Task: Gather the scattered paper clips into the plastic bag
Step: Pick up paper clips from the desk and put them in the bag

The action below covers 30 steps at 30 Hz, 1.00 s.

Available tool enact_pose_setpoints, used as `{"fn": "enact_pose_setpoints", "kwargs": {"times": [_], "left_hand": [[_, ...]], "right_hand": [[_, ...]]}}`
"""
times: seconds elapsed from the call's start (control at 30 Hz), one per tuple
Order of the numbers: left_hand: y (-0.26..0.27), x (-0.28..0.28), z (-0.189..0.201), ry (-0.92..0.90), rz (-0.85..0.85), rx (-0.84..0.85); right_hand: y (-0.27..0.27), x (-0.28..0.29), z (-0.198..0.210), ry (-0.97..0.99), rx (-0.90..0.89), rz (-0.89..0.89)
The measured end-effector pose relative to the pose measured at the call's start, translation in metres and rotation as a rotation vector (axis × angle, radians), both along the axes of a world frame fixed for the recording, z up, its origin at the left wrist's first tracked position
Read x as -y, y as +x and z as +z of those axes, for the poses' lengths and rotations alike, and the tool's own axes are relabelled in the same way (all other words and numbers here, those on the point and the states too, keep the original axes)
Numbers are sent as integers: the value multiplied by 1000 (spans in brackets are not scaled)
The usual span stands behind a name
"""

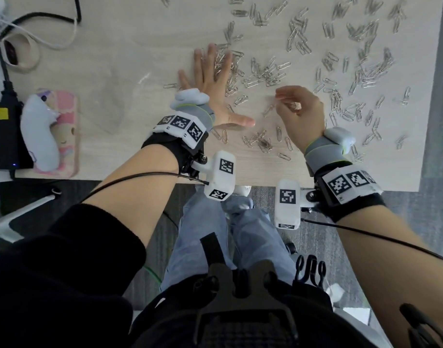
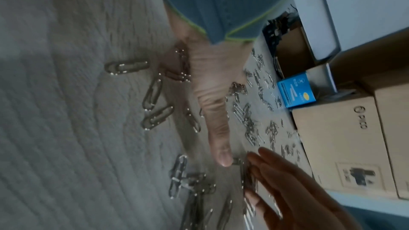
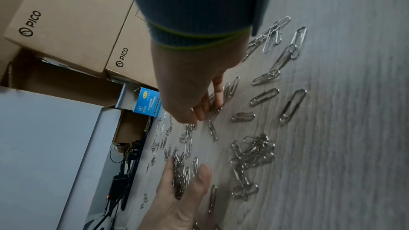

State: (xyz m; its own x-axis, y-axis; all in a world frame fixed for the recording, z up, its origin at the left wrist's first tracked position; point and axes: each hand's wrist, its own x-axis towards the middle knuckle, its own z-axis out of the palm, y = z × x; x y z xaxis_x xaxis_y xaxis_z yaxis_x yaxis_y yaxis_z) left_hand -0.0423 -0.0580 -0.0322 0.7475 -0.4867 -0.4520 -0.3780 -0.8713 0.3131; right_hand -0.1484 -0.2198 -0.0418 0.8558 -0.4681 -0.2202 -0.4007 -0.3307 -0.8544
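Many silver paper clips [image 1: 270,74] lie scattered over the right half of the pale wooden table [image 1: 130,151]. My left hand [image 1: 213,79] lies flat, palm down with fingers spread, over a bunch of clips [image 3: 179,177]; its thumb [image 2: 221,148] points right. My right hand [image 1: 298,109] hovers just right of it with curled fingers pinching a few clips [image 3: 213,106] close to the tabletop. A clear plastic bag [image 1: 115,104], hard to make out, seems to lie flat on the table left of my left hand.
A black power adapter [image 1: 4,136], cables, and a pink phone case with a white plush [image 1: 52,131] sit at the table's left. Cardboard boxes [image 3: 66,15] and a small blue box [image 2: 294,90] stand at the far side. The table's front edge [image 1: 265,183] is near my wrists.
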Motion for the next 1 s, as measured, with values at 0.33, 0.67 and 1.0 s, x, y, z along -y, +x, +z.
{"fn": "enact_pose_setpoints", "kwargs": {"times": [0.33,0.67,1.0], "left_hand": [[-25,3,-1,-16,-135,93],[-5,13,-9,-366,58,41],[25,18,-4,-410,187,-82]], "right_hand": [[9,-7,6,58,-44,17],[23,-4,14,232,-78,-50],[39,-5,24,505,-125,-148]]}}
